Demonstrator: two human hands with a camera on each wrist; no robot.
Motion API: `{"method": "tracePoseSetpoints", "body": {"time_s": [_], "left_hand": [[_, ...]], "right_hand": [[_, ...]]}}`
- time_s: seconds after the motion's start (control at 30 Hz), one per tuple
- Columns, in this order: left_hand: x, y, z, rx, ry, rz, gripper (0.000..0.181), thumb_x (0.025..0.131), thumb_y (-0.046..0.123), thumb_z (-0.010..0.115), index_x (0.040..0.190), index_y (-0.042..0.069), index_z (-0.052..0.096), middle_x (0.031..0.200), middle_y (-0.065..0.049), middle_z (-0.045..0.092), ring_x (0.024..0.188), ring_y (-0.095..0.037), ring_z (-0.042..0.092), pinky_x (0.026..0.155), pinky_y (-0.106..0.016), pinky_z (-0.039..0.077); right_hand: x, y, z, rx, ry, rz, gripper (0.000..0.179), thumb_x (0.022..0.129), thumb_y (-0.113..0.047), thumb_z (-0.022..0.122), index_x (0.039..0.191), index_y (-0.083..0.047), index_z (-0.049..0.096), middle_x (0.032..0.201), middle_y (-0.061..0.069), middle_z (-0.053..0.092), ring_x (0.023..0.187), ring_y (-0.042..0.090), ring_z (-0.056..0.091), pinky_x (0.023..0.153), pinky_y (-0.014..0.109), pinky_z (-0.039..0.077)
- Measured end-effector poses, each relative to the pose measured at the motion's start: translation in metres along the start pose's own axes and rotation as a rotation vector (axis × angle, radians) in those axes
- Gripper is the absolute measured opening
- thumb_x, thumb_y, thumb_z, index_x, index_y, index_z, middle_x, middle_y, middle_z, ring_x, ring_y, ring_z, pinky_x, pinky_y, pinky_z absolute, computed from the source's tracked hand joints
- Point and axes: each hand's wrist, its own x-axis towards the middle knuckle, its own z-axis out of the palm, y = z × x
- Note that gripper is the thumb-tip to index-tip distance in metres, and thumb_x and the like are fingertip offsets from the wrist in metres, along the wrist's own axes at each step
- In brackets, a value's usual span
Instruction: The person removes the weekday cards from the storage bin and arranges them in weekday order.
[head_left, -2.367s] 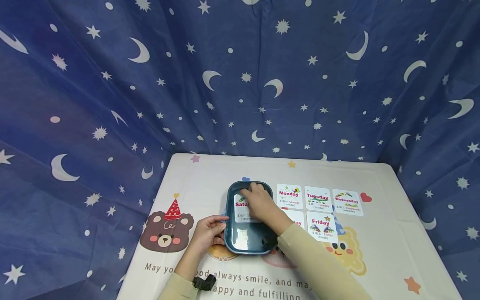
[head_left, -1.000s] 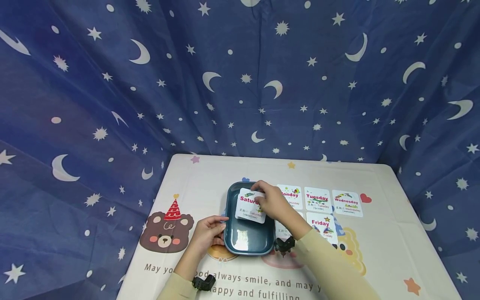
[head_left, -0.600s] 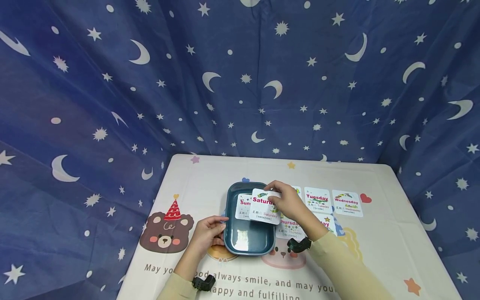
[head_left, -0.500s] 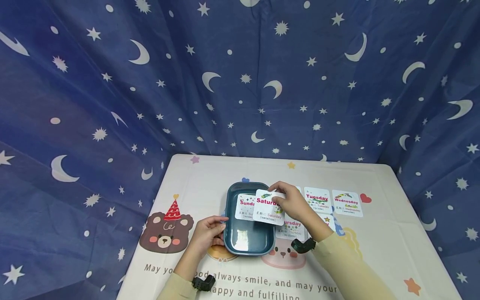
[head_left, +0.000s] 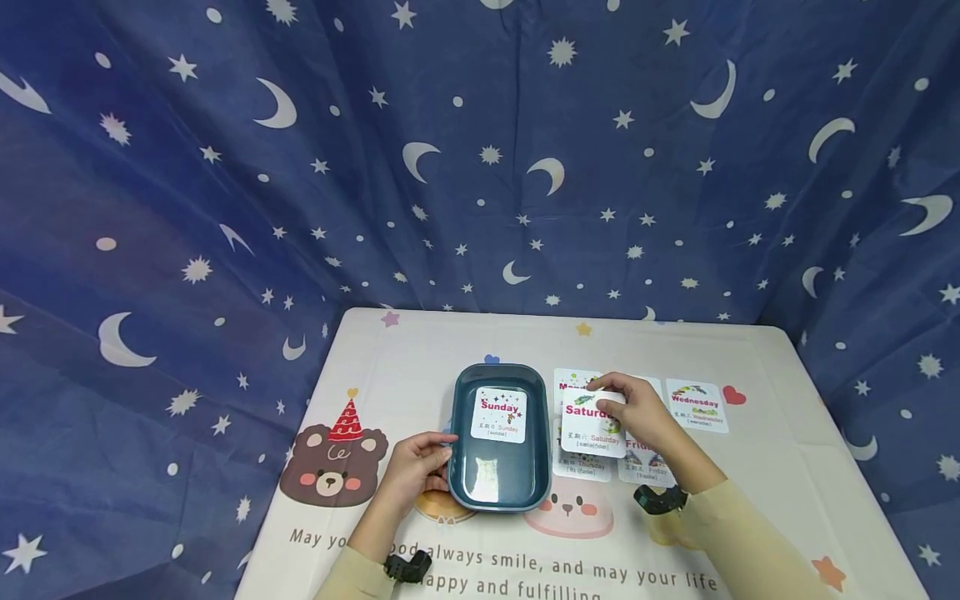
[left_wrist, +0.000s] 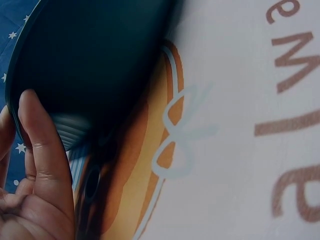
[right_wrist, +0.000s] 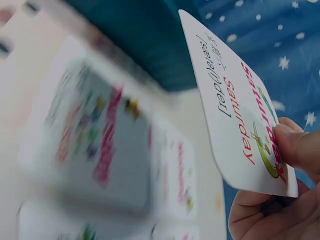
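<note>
My right hand (head_left: 643, 414) pinches the white Saturday flashcard (head_left: 588, 433) by its right side. The card is raised above the laid-out cards, and in the right wrist view the thumb lies on its printed face. My left hand (head_left: 415, 467) grips the left rim of a dark teal tray (head_left: 487, 492); the left wrist view has the thumb (left_wrist: 42, 135) against the tray's side and other fingers partly hidden behind the rim. One Sunday flashcard (head_left: 498, 421) lies face up inside the tray.
Right of the tray, two rows of cards lie on the printed tablecloth (head_left: 450, 333): Monday (head_left: 567, 377), a mostly covered Tuesday, and Wednesday (head_left: 697, 408) at the back; Thursday (head_left: 581, 472) and Friday (head_left: 647, 476) in front. A starry blue curtain (head_left: 480, 183) hangs behind.
My right hand has lifted the Saturday card out of the tray and carried it right, over the laid-out cards. This has uncovered the Sunday card. My left hand has stayed on the tray.
</note>
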Motion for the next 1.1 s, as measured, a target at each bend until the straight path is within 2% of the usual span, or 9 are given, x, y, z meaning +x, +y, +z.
{"method": "tracePoseSetpoints", "body": {"time_s": [0.2,0.43,0.53,0.7,0.77,0.8,0.87,0.97,1.1], "left_hand": [[-0.001,0.001,0.001,0.001,0.013,0.002,0.035,0.102,0.002,0.068,0.136,-0.007,0.067,0.085,-0.005,0.067,0.062,-0.014,0.066,0.056,-0.029,0.063],[0.000,0.001,0.002,0.007,0.025,-0.001,0.034,0.102,0.002,0.068,0.136,-0.006,0.068,0.085,-0.005,0.066,0.062,-0.014,0.065,0.056,-0.029,0.063],[0.000,0.000,0.002,0.010,0.024,0.002,0.034,0.102,0.003,0.069,0.136,-0.006,0.068,0.085,-0.004,0.067,0.062,-0.014,0.065,0.057,-0.028,0.064],[0.000,-0.002,0.002,-0.002,0.022,-0.005,0.035,0.103,0.002,0.068,0.136,-0.007,0.067,0.084,-0.002,0.068,0.060,-0.014,0.065,0.057,-0.029,0.064],[0.000,-0.002,0.001,-0.004,0.023,-0.005,0.035,0.103,0.002,0.068,0.136,-0.007,0.067,0.083,-0.002,0.067,0.059,-0.014,0.064,0.057,-0.030,0.064],[0.000,-0.002,0.001,-0.005,0.023,-0.004,0.035,0.103,0.002,0.067,0.136,-0.007,0.067,0.083,-0.002,0.067,0.059,-0.014,0.064,0.057,-0.030,0.064],[0.000,-0.002,0.002,-0.002,0.022,-0.001,0.035,0.103,0.002,0.067,0.136,-0.007,0.066,0.084,-0.002,0.067,0.059,-0.014,0.064,0.057,-0.030,0.064],[0.000,-0.002,0.003,0.004,0.019,0.003,0.036,0.103,0.002,0.067,0.137,-0.008,0.066,0.085,-0.003,0.067,0.060,-0.014,0.065,0.058,-0.030,0.064],[0.000,-0.001,0.003,0.009,0.025,0.003,0.036,0.102,0.001,0.067,0.137,-0.008,0.066,0.086,-0.003,0.067,0.060,-0.014,0.064,0.058,-0.030,0.064]], "right_hand": [[-0.014,0.028,-0.025,-0.039,0.007,0.052,0.025,0.102,-0.004,0.070,0.126,-0.009,0.075,0.137,0.022,0.069,0.096,0.020,0.067,0.067,0.023,0.055],[-0.035,0.059,-0.051,-0.124,0.033,0.156,0.026,0.103,-0.009,0.070,0.128,-0.011,0.075,0.151,0.024,0.060,0.131,0.040,0.057,0.082,0.014,0.050],[-0.045,0.074,-0.062,-0.151,0.046,0.194,0.027,0.103,-0.010,0.069,0.129,-0.009,0.074,0.154,0.027,0.056,0.140,0.048,0.051,0.087,0.018,0.049],[-0.058,0.094,-0.079,-0.194,0.073,0.225,0.028,0.103,-0.010,0.068,0.130,-0.006,0.073,0.151,0.031,0.057,0.129,0.046,0.053,0.084,0.024,0.046],[-0.061,0.100,-0.084,-0.196,0.073,0.242,0.028,0.104,-0.010,0.068,0.131,-0.005,0.072,0.152,0.032,0.055,0.128,0.046,0.052,0.087,0.030,0.046],[-0.063,0.103,-0.087,-0.197,0.074,0.254,0.029,0.103,-0.010,0.068,0.131,-0.004,0.071,0.153,0.033,0.054,0.130,0.047,0.052,0.091,0.036,0.051],[-0.066,0.108,-0.091,-0.188,0.071,0.284,0.030,0.104,-0.010,0.067,0.133,-0.003,0.070,0.157,0.034,0.049,0.136,0.052,0.047,0.103,0.055,0.052],[-0.069,0.117,-0.098,-0.170,0.065,0.323,0.031,0.104,-0.009,0.065,0.134,-0.001,0.068,0.162,0.036,0.042,0.147,0.059,0.036,0.116,0.080,0.036],[-0.072,0.127,-0.104,-0.175,0.062,0.341,0.032,0.104,-0.007,0.063,0.135,0.001,0.066,0.163,0.038,0.038,0.152,0.064,0.027,0.119,0.084,0.026]]}}
